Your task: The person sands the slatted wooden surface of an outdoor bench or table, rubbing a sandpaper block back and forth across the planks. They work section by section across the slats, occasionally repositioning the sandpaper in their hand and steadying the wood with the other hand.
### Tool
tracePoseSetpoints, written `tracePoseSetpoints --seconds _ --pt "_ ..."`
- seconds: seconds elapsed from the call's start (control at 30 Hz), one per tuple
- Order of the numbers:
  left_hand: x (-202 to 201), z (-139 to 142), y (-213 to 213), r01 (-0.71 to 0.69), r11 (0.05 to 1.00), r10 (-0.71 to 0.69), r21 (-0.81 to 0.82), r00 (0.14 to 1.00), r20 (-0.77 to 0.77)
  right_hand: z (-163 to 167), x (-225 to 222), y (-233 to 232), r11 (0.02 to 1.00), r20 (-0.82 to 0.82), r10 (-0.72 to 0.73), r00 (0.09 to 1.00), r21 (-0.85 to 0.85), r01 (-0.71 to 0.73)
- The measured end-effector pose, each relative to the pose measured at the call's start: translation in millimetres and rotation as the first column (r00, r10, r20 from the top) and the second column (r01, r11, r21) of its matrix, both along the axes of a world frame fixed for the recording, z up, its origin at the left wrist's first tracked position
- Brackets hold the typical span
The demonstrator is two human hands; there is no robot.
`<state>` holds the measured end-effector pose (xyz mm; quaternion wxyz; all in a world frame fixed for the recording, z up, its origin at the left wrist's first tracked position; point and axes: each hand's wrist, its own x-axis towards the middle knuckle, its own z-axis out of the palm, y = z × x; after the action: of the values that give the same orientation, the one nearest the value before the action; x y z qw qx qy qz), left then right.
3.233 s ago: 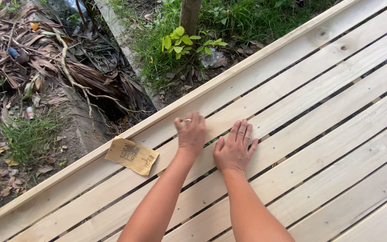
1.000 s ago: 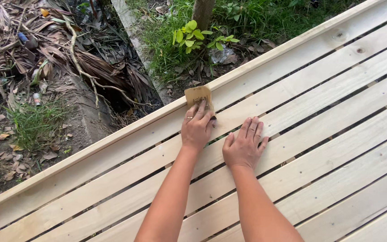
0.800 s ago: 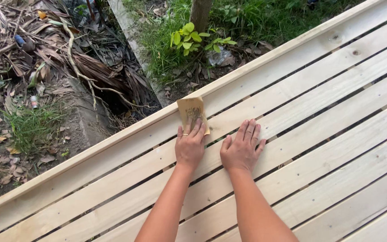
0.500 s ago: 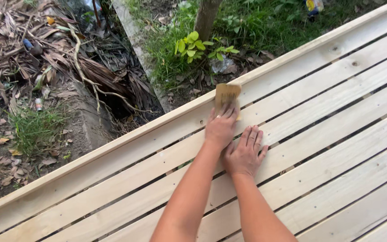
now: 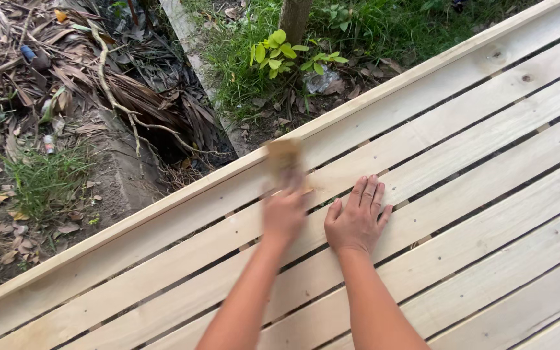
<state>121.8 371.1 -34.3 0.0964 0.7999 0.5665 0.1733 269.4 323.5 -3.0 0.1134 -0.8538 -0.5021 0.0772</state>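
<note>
Currently the left hand (image 5: 284,214) is pressed onto a tan sheet of sandpaper (image 5: 283,157), fingers laid flat over its near end; hand and sheet are motion-blurred, so whether the fingers are curled around an edge cannot be told. Sandpaper is lying on the outermost plank (image 5: 183,214) of a pale wooden deck (image 5: 487,194), right at the raised edge strip (image 5: 98,241), its far end reaching the strip.

Right hand (image 5: 356,219) is planted palm-down on the next plank in, fingers spread and open, nothing held. It is set just beside the left hand, not touching it.

Dark gaps are seen between the planks; knots are visible near the top right. Beyond the edge: dry palm fronds (image 5: 85,84), a concrete kerb (image 5: 192,58), grass, a small leafy plant (image 5: 286,55) beside a tree trunk (image 5: 294,16).
</note>
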Motion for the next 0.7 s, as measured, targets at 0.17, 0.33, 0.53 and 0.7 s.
tracePoseSetpoints --seconds 0.17,0.33,0.53,0.7 --pt "109 7 81 0.14 0.988 -0.139 -0.06 0.99 0.033 1 4 2 1.0 -0.039 -0.012 0.999 0.022 0.013" --pt "-17 10 42 0.02 1.0 -0.02 0.0 0.998 0.053 1 5 -2 1.0 0.01 0.005 1.0 0.025 -0.005" --pt "-192 37 -55 -0.481 0.876 0.483 0.041 0.873 -0.069 2 3 -1 0.998 -0.001 0.015 1.0 0.065 -0.015" --pt "-98 22 -15 -0.134 0.976 0.123 0.173 0.989 0.076 -2 1 -2 0.998 0.026 0.022 0.999 0.059 -0.023"
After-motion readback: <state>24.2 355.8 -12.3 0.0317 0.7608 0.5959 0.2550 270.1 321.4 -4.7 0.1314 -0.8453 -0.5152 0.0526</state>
